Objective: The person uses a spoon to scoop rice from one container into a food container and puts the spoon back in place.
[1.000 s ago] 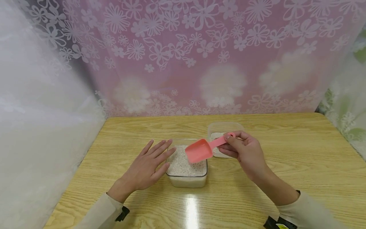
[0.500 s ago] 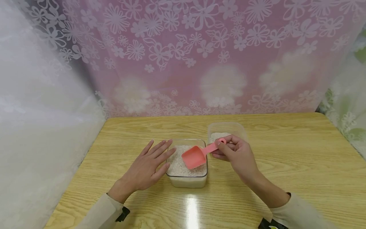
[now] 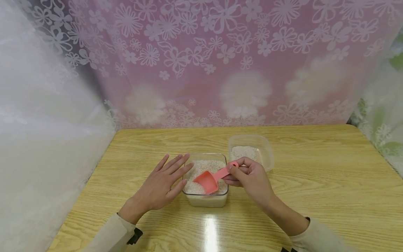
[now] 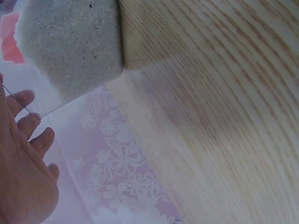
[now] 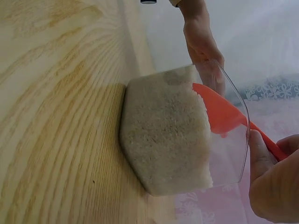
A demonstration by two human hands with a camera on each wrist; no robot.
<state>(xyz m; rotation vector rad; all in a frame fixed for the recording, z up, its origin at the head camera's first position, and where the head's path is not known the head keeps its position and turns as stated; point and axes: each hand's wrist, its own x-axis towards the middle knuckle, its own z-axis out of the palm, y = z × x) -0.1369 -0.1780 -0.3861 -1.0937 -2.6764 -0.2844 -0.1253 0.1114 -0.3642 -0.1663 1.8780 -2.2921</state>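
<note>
A clear square container (image 3: 206, 200) of rice (image 3: 201, 168) stands on the table. My right hand (image 3: 252, 180) pinches the handle of a pink scoop (image 3: 207, 182) between thumb and fingers. The scoop's front edge dips into the rice, as the right wrist view shows through the clear wall, with the scoop's bowl (image 5: 217, 112) tilted. My left hand (image 3: 160, 185) has its fingers straight and rests against the container's left rim. In the left wrist view its fingertips touch the wall near the rim line, and only part of the scoop (image 4: 10, 39) shows.
Behind and to the right stands a second clear plastic container (image 3: 267, 154) with a smaller heap of rice (image 3: 244, 152). Both stand on a wood-grain table (image 3: 315, 168). A pink flowered curtain (image 3: 195, 80) hangs behind the table's far edge.
My right hand has moved left and toward me, lowering the scoop from above the container until its edge enters the rice. The rear container is less covered. My left hand has stayed put.
</note>
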